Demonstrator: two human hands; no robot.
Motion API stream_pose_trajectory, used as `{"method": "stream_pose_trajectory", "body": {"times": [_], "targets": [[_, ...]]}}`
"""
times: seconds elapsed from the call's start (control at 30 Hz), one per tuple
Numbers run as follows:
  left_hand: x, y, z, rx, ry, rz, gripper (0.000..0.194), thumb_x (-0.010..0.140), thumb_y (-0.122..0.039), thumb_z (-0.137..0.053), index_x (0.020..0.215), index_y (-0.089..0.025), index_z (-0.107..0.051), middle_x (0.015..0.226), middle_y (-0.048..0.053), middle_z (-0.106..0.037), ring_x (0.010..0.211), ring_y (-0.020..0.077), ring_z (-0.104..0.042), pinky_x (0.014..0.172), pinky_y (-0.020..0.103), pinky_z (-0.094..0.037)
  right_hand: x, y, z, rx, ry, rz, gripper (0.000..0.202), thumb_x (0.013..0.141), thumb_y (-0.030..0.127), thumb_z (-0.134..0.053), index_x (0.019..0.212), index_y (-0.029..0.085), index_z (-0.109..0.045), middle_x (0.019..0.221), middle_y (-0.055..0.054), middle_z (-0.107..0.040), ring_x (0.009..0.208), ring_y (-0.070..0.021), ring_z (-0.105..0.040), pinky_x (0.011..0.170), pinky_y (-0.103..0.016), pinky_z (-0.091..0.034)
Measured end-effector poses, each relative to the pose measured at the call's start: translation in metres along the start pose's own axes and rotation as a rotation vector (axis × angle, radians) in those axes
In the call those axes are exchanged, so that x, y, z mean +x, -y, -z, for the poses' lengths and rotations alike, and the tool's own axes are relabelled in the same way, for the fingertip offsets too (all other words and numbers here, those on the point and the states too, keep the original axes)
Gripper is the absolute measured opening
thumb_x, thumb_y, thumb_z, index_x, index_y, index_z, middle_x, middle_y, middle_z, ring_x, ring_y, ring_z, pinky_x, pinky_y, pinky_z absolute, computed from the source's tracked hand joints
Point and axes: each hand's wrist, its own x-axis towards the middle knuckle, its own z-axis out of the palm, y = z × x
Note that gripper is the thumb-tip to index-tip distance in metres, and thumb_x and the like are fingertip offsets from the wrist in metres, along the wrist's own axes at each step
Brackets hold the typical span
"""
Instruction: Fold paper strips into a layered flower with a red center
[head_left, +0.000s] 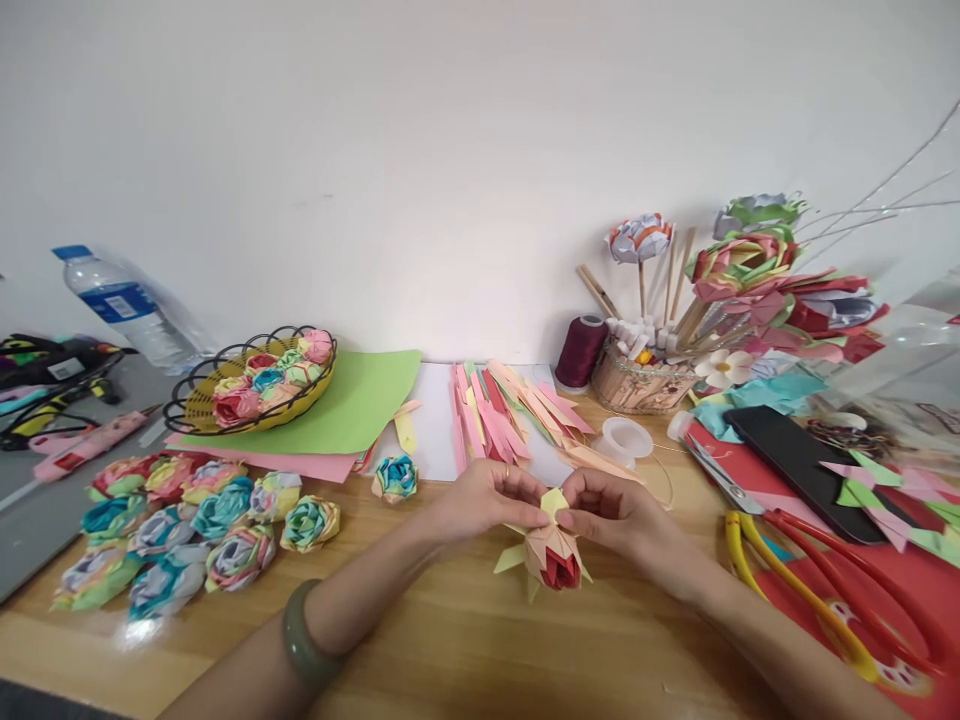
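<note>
Both hands meet a little below and right of the middle of the frame, at a small paper flower with a red centre, peach petals around it and pale yellow pointed pieces at its outside. The left hand comes in from the lower left, its thumb and forefinger pinching the flower's upper part beside an upright yellow piece. The right hand comes in from the lower right — its thumb and forefinger pinch the same part from the other side. The other fingers of both hands are curled in; how tightly they press together I cannot tell. The flower is held tilted, its red centre facing down and toward the viewer. A green bracelet circles the left wrist.

Just above the hands, folded paper strips in pink, red, peach and yellow lie on a white sheet. A blue and yellow rosette sits left of the hands, and a cluster of similar rosettes fills the lower left. Above that cluster, a yellow basket of rosettes rests on a green sheet. Right of centre, a dark red thread spool stands beside a pot of sticks and paper blooms. At the lower right — on red paper — lie scissors with red and yellow handles.
</note>
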Motion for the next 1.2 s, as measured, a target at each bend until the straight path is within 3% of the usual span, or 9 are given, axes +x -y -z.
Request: {"method": "stream_pose_trajectory", "body": {"times": [0.23,0.67,0.9,1.2], "targets": [[0.007,0.007,0.000,0.060,-0.128,0.049,0.018,0.048,-0.014,-0.071,0.065,-0.010,-0.066,0.059,-0.001,-0.061,0.056,0.0091,-0.052,0.060,0.023,-0.039,0.007,-0.008,0.000,-0.005,0.040,-0.068,0.027,0.068,0.038,-0.065,0.074,0.015,-0.053,0.066,0.002,-0.054,0.062,-0.0099,-0.049,0.057,-0.023,-0.036],[0.004,0.006,-0.001,0.061,-0.041,0.056,0.021,0.047,-0.020,-0.074,0.064,-0.011,-0.065,0.057,-0.001,-0.061,0.055,0.0092,-0.053,0.061,0.024,-0.040,0.003,0.003,-0.003,0.027,0.048,-0.089,0.022,0.064,0.027,-0.068,0.066,0.015,-0.050,0.058,0.006,-0.049,0.053,-0.0062,-0.042,0.051,-0.020,-0.030],[0.002,0.003,-0.002,-0.072,-0.049,0.080,0.022,0.046,-0.016,-0.074,0.065,-0.011,-0.063,0.057,-0.002,-0.060,0.055,0.0075,-0.052,0.056,0.021,-0.036,0.003,0.005,-0.003,0.096,0.032,-0.074,0.024,0.064,0.027,-0.068,0.065,0.015,-0.048,0.055,0.007,-0.046,0.051,-0.0052,-0.039,0.050,-0.019,-0.028],[0.005,0.008,-0.004,0.096,-0.122,0.005,0.015,0.049,-0.012,-0.069,0.059,-0.012,-0.057,0.054,-0.004,-0.056,0.052,0.0067,-0.049,0.052,0.020,-0.035,0.001,-0.003,-0.008,-0.129,-0.043,0.011,0.016,0.072,0.026,-0.058,0.065,0.017,-0.047,0.056,0.006,-0.046,0.051,-0.0063,-0.040,0.048,-0.019,-0.031]]}}
